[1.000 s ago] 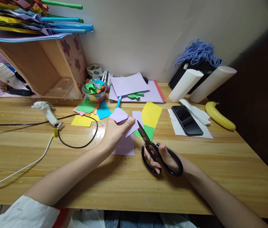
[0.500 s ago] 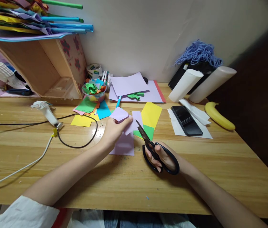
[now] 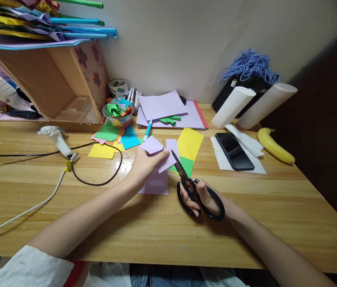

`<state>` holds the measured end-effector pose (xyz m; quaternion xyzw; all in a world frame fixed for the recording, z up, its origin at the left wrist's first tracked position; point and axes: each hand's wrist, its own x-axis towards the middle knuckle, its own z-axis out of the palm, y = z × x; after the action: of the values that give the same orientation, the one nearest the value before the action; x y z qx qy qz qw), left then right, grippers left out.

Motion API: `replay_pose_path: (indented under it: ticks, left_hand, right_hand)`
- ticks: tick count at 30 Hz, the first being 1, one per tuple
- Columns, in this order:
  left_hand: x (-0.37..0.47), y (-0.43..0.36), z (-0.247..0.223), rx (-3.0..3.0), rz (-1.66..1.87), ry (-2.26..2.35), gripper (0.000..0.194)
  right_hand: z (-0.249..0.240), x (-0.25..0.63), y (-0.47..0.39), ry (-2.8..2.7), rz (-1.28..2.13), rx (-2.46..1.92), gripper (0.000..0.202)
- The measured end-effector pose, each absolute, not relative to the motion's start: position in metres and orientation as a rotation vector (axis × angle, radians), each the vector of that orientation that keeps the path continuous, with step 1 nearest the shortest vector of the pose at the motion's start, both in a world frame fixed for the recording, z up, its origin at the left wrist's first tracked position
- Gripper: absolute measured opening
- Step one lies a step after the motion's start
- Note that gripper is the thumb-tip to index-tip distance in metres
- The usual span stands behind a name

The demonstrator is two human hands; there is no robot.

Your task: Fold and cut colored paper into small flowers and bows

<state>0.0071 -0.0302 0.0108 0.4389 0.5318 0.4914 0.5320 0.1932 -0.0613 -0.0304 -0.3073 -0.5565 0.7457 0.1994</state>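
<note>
Pale wall rises behind a wood-grain tabletop (image 3: 234,243), with a rolled white tube (image 3: 233,107), a black smartphone (image 3: 234,151) and a yellow banana (image 3: 275,146) towards the right, and a clear tub of paper scraps (image 3: 118,114) near the back left. Near the middle, the left hand (image 3: 142,166) pinches a folded piece of lilac paper (image 3: 164,162) above the table, thumb laid over the top and the other fingers mostly hidden behind it. A lilac sheet (image 3: 156,184) lies just below that hand, and yellow paper (image 3: 190,144) with a green piece (image 3: 185,166) lies beyond the blades. The right hand (image 3: 207,198) grips black-handled scissors (image 3: 188,181), thumb in one loop and fingers curled through the other; the blades stand slightly parted at the paper's right edge, though whether they touch it cannot be told. The folded paper should be almost weightless, thin and easily creased or torn, a little stiffer where layers double up, so a light flat pinch on the folded part, well back from the blades, suits it best. The scissors look rigid and much heavier, probably steel, and are best held by their wide loops.
</note>
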Motion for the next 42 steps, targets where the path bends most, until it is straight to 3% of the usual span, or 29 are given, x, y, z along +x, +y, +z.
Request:
replay_pose_path:
  ticks: [8,15,34,42]
  left_hand:
    - [0.006,-0.03,0.011,1.027,1.149,1.299,0.021]
    - [0.007,-0.029,0.011,1.037,1.095,1.288,0.02]
    - [0.007,-0.032,0.013,1.055,1.116,1.253,0.021]
    - [0.003,-0.026,0.008,0.957,1.246,1.139,0.025]
  right_hand:
    - [-0.033,0.193,-0.061,-1.487,2.069,-0.941,0.059]
    - [-0.029,0.194,-0.062,-1.579,2.06,-0.878,0.068]
    - [-0.033,0.192,-0.062,-1.538,1.974,-0.947,0.056]
    - [-0.024,0.204,-0.058,-1.745,2.034,-0.808,0.073]
